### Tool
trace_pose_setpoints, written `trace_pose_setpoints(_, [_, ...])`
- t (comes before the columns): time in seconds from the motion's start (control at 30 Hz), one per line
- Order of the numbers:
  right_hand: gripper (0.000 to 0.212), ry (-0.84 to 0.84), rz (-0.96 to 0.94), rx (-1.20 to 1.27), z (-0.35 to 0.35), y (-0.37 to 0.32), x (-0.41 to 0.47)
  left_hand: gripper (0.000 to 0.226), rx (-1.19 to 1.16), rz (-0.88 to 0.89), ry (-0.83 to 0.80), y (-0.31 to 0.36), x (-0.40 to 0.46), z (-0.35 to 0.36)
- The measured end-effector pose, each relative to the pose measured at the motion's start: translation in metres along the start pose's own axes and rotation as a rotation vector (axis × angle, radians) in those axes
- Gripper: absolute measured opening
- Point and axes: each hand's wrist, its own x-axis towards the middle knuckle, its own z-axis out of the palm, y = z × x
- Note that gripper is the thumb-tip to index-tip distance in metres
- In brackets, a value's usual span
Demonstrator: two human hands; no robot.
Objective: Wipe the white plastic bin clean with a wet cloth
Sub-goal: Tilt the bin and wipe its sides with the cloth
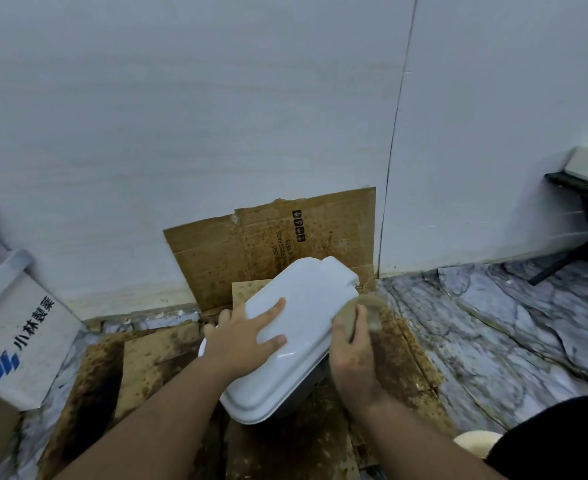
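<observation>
1. I see the white bin [296, 327] tilted, low in the middle of my view, its smooth lid side turned up toward me. It sits over stained cardboard [154, 351] laid on the floor.
2. My left hand [247, 336] lies flat on the lid with fingers spread and straight, pressing on it, not curled round anything. The thumb side reaches the bin's left edge.
3. My right hand [351, 344] grasps a brownish cloth [365, 308], fingers curled round it, and holds it against the bin's right long edge. The cloth is blurred, so I cannot make out its folds.
4. The bin's far end points at a cardboard sheet [268, 244] leaning upright on the white wall [216, 98]; that end is near the sheet, and I cannot tell if they touch.
5. To the left, a white box [26, 327] with blue print stands close to the cardboard's edge, well apart from the bin.
6. To the right, marbled floor covering [493, 334] lies open as far as a dark table leg [569, 258] by the wall.
7. A wall seam [394, 150] runs down just right of the leaning sheet.
8. My dark-clad knee [562, 441] fills the lower right corner.
</observation>
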Motion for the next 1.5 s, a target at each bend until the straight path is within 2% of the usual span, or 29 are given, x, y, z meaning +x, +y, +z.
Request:
trace_pose_setpoints(0.17, [0.047,-0.015,0.030,0.173,0.051,0.027,-0.069,0.084,-0.114,-0.098,0.061,-0.022,0.011,-0.003])
trace_pose_setpoints(0.3, [0.044,0.036,0.050,0.152,0.058,0.035,-0.063,0.060,-0.422,-0.102,0.022,-0.050,0.013,-0.002])
trace_pose_setpoints(0.4, [0.042,0.038,0.046,0.158,0.055,0.037,-0.038,0.057,-0.637,-0.109,-0.046,-0.051,0.006,0.000])
trace_pose_setpoints(0.5, [0.041,-0.007,0.051,0.212,0.056,0.037,-0.015,0.059,-0.735,-0.090,-0.043,-0.049,0.004,0.000])
trace_pose_setpoints(0.6, [0.042,-0.075,0.062,0.269,0.056,0.030,0.002,0.058,-0.813,-0.098,-0.009,-0.056,0.002,-0.003])
trace_pose_setpoints(0.7, [0.033,-0.142,0.041,0.289,0.053,0.017,0.022,0.059,-0.912,-0.110,0.002,-0.059,-0.003,-0.008])
trace_pose_setpoints(0.83, [0.029,-0.233,0.088,0.394,0.044,-0.003,0.047,0.039,-1.040,-0.095,0.125,-0.046,-0.011,-0.007])
trace_pose_setpoints(0.87, [0.028,-0.251,0.104,0.412,0.043,-0.009,0.051,0.040,-1.062,-0.088,0.168,-0.043,-0.011,-0.001])
trace_pose_setpoints(0.93, [0.027,-0.292,0.136,0.375,0.041,-0.015,0.056,0.056,-1.127,-0.123,0.223,-0.039,-0.013,0.013])
trace_pose_setpoints(0.97, [0.028,-0.327,0.129,0.338,0.041,-0.015,0.056,0.064,-1.146,-0.151,0.227,-0.039,-0.015,0.023])
trace_pose_setpoints(1.1, [0.038,-0.431,0.098,0.135,0.045,0.009,0.049,0.066,-1.070,-0.228,0.251,-0.033,-0.033,0.053])
trace_pose_setpoints(1.3, [0.041,-0.463,-0.014,0.058,0.042,0.014,0.032,0.066,-0.965,-0.261,0.274,-0.037,-0.036,0.061])
trace_pose_setpoints(1.5, [0.035,-0.467,0.012,0.100,0.034,0.022,0.010,0.072,-0.988,-0.287,0.241,-0.040,-0.039,0.060])
